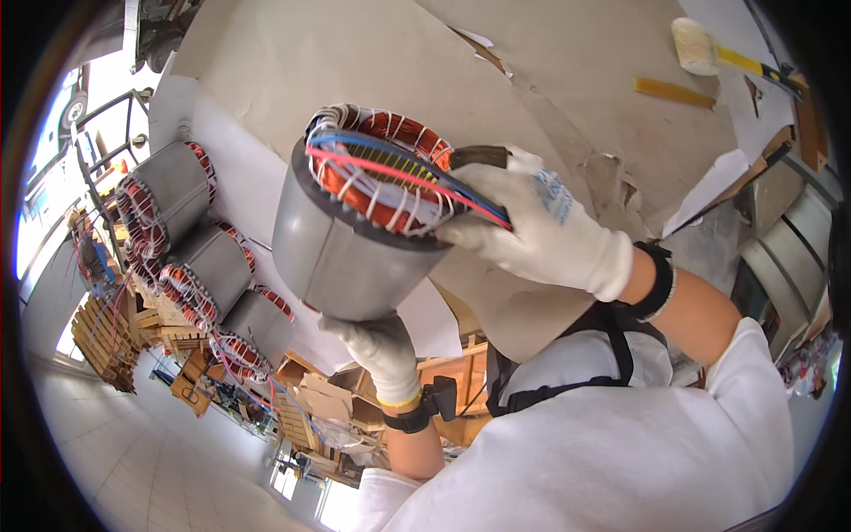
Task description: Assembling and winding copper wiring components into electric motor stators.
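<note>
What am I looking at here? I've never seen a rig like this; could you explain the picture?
There is no robot. A fisheye camera on the person's head looks down, so straight edges bend near the rim. The left hand and right hand, both in white gloves, hold a metal cylinder with laced, copper-coloured windings. The left supports its lower end; the right is at the upper end, beside red and blue wires. On the work surface, three similar cylinders sit at left, with a white-headed mallet and a yellow strip at upper right.
</note>
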The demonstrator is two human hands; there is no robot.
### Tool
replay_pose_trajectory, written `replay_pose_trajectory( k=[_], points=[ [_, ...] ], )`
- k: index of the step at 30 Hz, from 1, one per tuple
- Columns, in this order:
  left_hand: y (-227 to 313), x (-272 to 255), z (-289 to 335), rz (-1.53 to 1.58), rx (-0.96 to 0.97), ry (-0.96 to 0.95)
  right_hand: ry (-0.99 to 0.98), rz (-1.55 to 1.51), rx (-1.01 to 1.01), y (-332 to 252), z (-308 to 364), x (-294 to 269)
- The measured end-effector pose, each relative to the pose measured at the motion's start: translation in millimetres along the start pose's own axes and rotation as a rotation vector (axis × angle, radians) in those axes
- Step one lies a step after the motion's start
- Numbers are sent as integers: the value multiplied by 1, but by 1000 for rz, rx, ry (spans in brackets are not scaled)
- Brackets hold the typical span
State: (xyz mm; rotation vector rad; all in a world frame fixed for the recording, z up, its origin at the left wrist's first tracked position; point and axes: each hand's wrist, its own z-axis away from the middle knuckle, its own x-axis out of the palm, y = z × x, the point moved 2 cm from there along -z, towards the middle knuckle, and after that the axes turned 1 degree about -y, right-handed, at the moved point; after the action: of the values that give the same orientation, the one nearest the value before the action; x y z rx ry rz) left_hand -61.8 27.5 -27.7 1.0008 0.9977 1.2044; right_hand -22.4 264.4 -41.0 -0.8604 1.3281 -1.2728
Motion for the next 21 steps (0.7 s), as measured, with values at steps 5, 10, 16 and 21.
replay_pose_trajectory(
  k=[5, 10, 16, 21],
  points=[
    [25, -5, 14, -444, -131, -135, 142, 166, 10, -20, 33, -4],
    [49, 3, 46, 124, -637, 95, -205, -50, 211, -23, 53, -37],
    [23, -36, 56, -550, -281, -271, -273, -58, 404, 7, 69, -63],
    [17, -26, 67, -423, -316, -151, -392, 292, 309, 2, 79, -61]
  ],
)
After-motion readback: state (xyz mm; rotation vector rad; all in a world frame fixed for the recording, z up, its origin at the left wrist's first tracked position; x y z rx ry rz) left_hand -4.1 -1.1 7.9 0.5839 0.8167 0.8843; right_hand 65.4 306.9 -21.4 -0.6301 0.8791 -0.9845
